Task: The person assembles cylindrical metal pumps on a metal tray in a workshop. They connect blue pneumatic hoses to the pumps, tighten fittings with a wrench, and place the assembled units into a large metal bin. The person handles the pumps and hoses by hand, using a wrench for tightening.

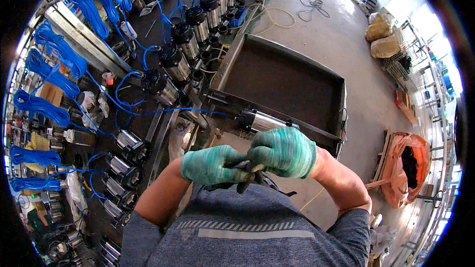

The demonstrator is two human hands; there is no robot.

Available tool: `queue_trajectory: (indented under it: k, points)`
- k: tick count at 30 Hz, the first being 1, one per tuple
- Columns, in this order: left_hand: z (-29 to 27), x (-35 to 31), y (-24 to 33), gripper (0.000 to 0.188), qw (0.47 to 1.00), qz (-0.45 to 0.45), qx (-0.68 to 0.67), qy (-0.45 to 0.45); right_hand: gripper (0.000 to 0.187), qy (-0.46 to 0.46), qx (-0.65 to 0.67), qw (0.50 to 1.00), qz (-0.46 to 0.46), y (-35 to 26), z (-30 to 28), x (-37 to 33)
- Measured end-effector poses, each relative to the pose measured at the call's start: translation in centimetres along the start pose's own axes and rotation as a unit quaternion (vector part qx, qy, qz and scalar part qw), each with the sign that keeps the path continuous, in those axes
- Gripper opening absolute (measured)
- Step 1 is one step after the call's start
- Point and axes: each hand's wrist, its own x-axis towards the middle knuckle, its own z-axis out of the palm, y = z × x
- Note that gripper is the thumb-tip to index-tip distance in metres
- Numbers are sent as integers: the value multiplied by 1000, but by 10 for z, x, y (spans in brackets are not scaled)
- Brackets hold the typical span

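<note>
Left hand [210, 166] and right hand [284, 154] are touching, seemingly for steadiness, fingers curled; whether they're gripping anything, I cannot tell. A metal pump [264, 121] is lying just beyond, apparently handy.

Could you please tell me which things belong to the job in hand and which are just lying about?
Likely in use: gloved left hand; gloved right hand (anything held is unclear); steel cylinder beyond them.
Apparently lying about: orange sack; tan bundles on the right.
</note>
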Motion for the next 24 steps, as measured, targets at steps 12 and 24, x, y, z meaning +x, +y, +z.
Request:
queue_trajectory:
  k: [12, 24]
  points:
    - [3, 13, 3, 30, 981, 84, 105, 139, 67, 204, 436, 832, 276, 7, 55, -27]
    - [-1, 25, -6, 32, 975, -5, -181, 126, 40, 338, 476, 722, 372, 2, 81, -48]
